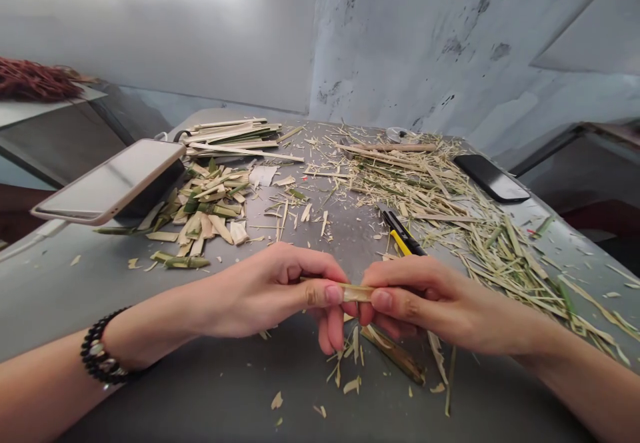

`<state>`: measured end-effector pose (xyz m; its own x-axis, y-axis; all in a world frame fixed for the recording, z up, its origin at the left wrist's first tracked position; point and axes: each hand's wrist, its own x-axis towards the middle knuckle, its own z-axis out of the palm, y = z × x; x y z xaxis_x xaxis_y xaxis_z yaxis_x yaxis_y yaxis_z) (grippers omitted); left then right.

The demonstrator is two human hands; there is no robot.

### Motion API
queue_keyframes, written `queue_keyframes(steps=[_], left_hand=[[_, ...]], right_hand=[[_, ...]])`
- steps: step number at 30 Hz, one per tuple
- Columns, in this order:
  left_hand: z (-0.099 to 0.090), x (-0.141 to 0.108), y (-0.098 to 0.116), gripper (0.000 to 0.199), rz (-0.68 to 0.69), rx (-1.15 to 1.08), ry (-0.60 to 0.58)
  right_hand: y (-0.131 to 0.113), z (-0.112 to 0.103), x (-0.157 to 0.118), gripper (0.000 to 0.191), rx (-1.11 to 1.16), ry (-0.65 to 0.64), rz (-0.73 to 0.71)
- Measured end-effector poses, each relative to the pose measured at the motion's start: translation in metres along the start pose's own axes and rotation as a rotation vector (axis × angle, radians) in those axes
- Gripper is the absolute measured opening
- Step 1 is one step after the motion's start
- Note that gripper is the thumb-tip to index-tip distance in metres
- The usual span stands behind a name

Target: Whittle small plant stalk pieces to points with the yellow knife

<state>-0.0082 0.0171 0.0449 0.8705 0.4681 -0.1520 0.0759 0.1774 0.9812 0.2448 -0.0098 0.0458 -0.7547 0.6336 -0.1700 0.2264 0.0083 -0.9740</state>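
A short, pale bamboo strip (357, 293) is pinched between both hands above the near part of the table. My left hand (295, 290) grips its left end with thumb and fingers, and a black bead bracelet circles that wrist. On the other end, my right hand (415, 296) is closed with the thumb on top. Just beyond the right hand lies a yellow and black utility knife (403, 233), its near end hidden by the hand. Beneath the hands rests a darker split bamboo piece (397, 356) among thin shavings.
Short bamboo chips (210, 206) form a heap at left, with long bamboo strips (240, 138) behind. Thin bamboo slivers (420, 176) spread over the right side. A propped phone (113, 183) stands at left; a dark phone (490, 178) lies at right. The wall (400, 50) closes off the back.
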Motion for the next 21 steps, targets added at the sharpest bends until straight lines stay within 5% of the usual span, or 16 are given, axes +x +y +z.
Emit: queue_keyframes(steps=[7, 10, 16, 21], left_hand=[[0.004, -0.002, 0.001, 0.022, -0.007, -0.107, -0.114], [0.005, -0.003, 0.004, 0.021, -0.007, -0.093, -0.131], [-0.002, 0.000, 0.009, 0.026, 0.075, 0.401, 0.180], [0.007, 0.012, 0.014, 0.027, 0.090, 0.769, 0.497]], right_hand=[[-0.001, 0.008, -0.001, 0.033, 0.132, -0.082, -0.020], [-0.006, 0.007, -0.001, 0.033, 0.014, -0.058, -0.086], [-0.003, 0.005, 0.000, 0.028, -0.435, 0.225, -0.086], [0.004, 0.010, 0.012, 0.029, -0.782, 0.600, -0.077]])
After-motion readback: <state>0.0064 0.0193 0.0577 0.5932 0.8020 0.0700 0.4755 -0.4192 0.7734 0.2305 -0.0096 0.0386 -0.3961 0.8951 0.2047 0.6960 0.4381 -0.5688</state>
